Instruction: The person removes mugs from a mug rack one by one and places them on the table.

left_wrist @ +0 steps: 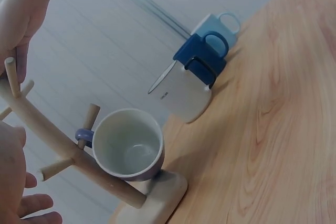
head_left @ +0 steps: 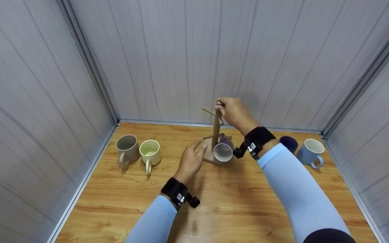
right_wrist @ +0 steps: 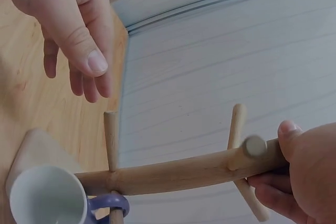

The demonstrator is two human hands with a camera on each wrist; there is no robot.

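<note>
- The wooden mug tree (head_left: 215,135) stands on the desk (head_left: 235,202) near the back wall, between the two groups of loose mugs; its post runs upright, long axis vertical, pegs angling up and outward
- The right hand (head_left: 235,113) grips the top of the post, fingers (right_wrist: 273,195) curled round it, which looks meant to steady the stand
- The left hand (head_left: 190,161) hovers just beside the base, fingers relaxed and spread, holding nothing
- A purple mug (head_left: 223,151) hangs by its handle from a low peg, its white mouth turned toward the person
- A beige mug (head_left: 127,147) and a pale yellow mug (head_left: 150,152) stand upright at the left, touching
- A dark blue mug (head_left: 289,143) and a light blue mug (head_left: 311,152) sit at the right
</note>
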